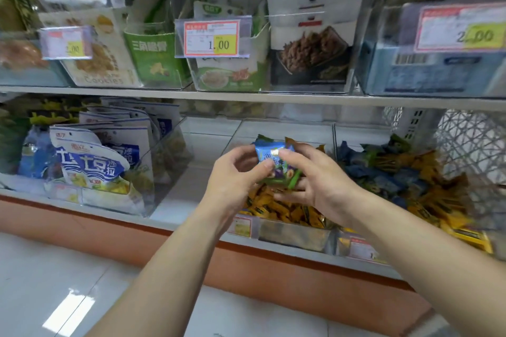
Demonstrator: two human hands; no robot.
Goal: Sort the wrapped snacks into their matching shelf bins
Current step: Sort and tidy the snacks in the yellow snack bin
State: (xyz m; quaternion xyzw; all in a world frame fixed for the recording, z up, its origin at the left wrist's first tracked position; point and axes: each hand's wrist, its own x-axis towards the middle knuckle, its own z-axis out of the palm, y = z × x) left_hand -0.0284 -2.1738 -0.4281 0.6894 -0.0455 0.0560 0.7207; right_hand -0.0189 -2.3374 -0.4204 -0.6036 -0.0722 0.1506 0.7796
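Both hands hold a small stack of wrapped snacks (276, 165) above the middle clear bin (294, 235) on the lower shelf. The top wrapper is blue; a green-edged one lies under it. My left hand (235, 172) pinches the stack's left side with thumb and fingers. My right hand (317, 178) grips its right side, thumb on top, fingers beneath. The middle bin holds many orange-yellow wrapped snacks (284, 210). The bin to its right (356, 249) holds a mixed heap of blue, green and yellow wrapped snacks (397, 172).
Blue-and-white snack bags (93, 164) fill a clear bin at the lower left. The upper shelf (246, 96) carries clear bins of packets with price tags (210, 38). A white mesh basket (471, 142) stands at the far right. White floor tiles (68, 295) lie below.
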